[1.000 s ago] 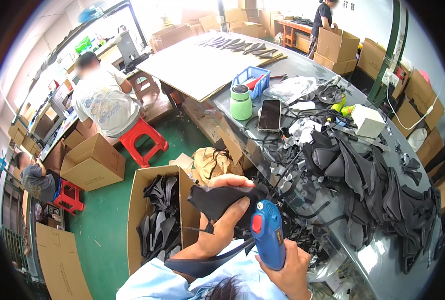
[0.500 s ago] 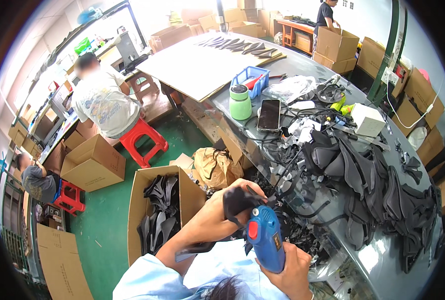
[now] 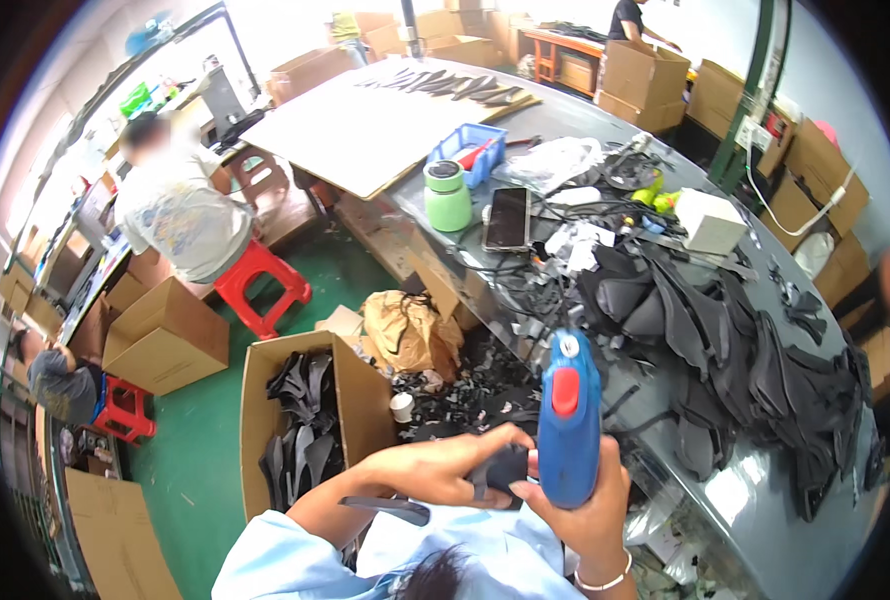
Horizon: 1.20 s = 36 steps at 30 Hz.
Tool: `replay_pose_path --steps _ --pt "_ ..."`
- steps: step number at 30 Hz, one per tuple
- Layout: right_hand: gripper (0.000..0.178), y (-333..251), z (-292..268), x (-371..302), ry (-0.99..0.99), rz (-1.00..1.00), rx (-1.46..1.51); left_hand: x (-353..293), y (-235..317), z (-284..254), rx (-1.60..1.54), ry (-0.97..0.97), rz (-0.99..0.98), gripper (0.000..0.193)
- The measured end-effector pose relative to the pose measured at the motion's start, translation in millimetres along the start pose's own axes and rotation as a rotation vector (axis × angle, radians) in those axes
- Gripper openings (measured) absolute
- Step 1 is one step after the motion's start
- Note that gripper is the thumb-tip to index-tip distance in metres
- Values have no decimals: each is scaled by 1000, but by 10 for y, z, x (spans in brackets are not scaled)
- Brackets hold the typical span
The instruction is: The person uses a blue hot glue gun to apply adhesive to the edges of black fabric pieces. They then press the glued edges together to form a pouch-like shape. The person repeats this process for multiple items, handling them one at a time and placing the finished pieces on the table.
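Tool (image 3: 568,430) sits wrapped in our right hand (image 3: 592,515); our left hand (image 3: 445,470) pinches 1 black piece (image 3: 506,470), just left of the tool. We'd hold that piece steady, keeping that hand clear of the tool's far end, which we can't see.

Fisheye view, brightly lit. Light is strongest at the top and upper left, where the background washes out to white; the board (image 3: 325,135) is overexposed, its surface detail largely lost. Glare spots the metal table (image 3: 755,535) at lower right. Foreground exposure is moderate, with the tool (image 3: 569,440) fairly clear. The table's outer edge curves; the frame darkens to black around its corners. A seated person's (image 3: 185,225) head is blurred.
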State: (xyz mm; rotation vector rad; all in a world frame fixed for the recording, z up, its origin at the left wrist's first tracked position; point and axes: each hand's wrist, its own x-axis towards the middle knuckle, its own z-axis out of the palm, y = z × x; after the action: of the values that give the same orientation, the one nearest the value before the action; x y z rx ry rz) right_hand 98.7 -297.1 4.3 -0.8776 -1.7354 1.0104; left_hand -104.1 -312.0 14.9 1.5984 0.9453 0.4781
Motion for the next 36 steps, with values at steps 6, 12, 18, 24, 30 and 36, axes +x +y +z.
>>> replay_pose_path --steps 6,12,18,24,30,36 --pt "39 -27 -158 149 139 237 219 15 -532 392 -1149 131 4 46" --pt "39 -71 -88 168 278 271 235 206 -496 791 -902 413 281 77" --pt "41 95 -80 141 309 132 78 171 -110 695 -1152 750 191 37" --pt "37 126 -133 143 233 142 81 128 -154 643 -1234 719 150 39" --pt "42 87 -174 184 139 146 188 67 -67 458 -1203 716 137 37" --pt "44 142 -234 184 -31 -84 -186 1 141 187 -991 636 -31 28"
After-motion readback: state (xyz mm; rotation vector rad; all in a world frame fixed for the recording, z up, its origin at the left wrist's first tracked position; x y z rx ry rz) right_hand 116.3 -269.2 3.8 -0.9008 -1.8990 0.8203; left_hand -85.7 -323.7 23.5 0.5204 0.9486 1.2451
